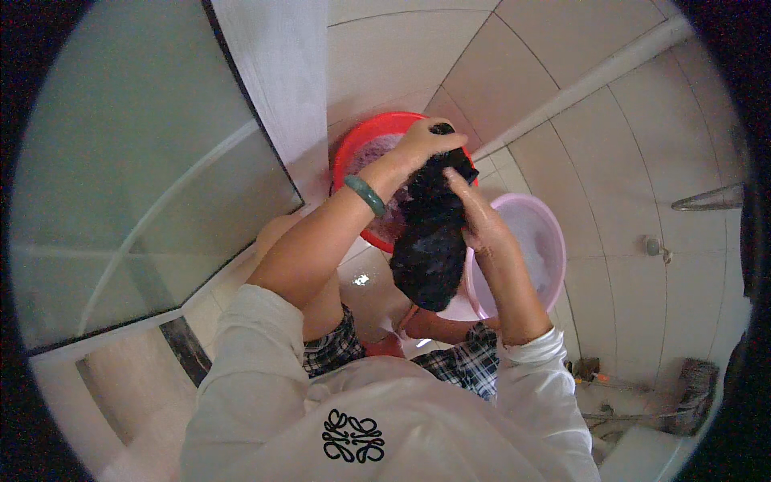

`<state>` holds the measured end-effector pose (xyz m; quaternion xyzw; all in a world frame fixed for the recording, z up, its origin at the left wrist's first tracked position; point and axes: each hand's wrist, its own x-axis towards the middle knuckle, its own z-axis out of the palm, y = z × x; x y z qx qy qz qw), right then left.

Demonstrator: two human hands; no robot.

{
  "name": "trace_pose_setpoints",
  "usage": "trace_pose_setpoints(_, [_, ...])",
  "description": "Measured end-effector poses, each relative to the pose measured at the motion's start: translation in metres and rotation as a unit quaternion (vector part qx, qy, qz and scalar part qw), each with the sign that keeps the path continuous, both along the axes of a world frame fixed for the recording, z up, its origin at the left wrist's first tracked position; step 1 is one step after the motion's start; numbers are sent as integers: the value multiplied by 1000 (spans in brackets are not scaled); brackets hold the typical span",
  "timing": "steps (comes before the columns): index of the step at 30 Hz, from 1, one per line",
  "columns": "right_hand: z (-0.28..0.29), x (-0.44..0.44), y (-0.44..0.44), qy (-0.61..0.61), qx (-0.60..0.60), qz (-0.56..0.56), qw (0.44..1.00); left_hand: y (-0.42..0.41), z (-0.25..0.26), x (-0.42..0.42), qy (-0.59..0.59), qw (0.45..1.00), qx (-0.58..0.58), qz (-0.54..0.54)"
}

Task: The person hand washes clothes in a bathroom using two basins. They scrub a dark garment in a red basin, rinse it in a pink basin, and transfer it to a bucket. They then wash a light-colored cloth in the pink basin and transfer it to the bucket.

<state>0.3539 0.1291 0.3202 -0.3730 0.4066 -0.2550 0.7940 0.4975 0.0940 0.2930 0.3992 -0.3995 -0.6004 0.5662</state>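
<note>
A wet, dark cloth point(430, 253), bunched into a long bundle, hangs between my two hands. My left hand point(424, 143) grips its upper end, and a green bangle point(364, 195) circles that wrist. Lower on the right side, my right hand point(473, 211) holds the cloth along its edge, fingers partly hidden by it. Beneath them stands a red basin point(349, 144) with sudsy water point(373, 150) inside. The cloth's lower end hangs past the basin's near rim, over the tiled floor. Beside my right forearm is a pink basin point(560, 253) with pale, cloudy water.
A frosted glass panel point(138, 181) with a dark frame stands at the left. Tiled walls point(602, 181) close in at the back and right, with a pipe point(614, 66) running along them. A metal bar point(708, 197) juts from the right wall. The floor point(361, 271) looks wet.
</note>
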Motion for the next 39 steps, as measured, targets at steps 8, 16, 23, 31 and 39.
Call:
trace_pose_setpoints(8, [-13, 0, -20, 163, -309, 151, 925, -8, -15, -2, -86, 996, -20, 20])
trace_pose_setpoints(16, [-39, 18, -31, 249, -471, 178, 828, -25, -58, -2, -267, 951, -53, 149])
trace_pose_setpoints(23, [-76, 3, -35, 420, -428, 111, 793, -24, -38, -33, -383, 918, -15, 105])
trace_pose_setpoints(31, [-74, -8, -15, 351, -365, -35, 862, -3, -37, -29, -236, 969, 7, 76])
trace_pose_setpoints(39, [-51, 22, -39, -49, -165, -254, 952, 22, -15, 0, -261, 963, -14, -64])
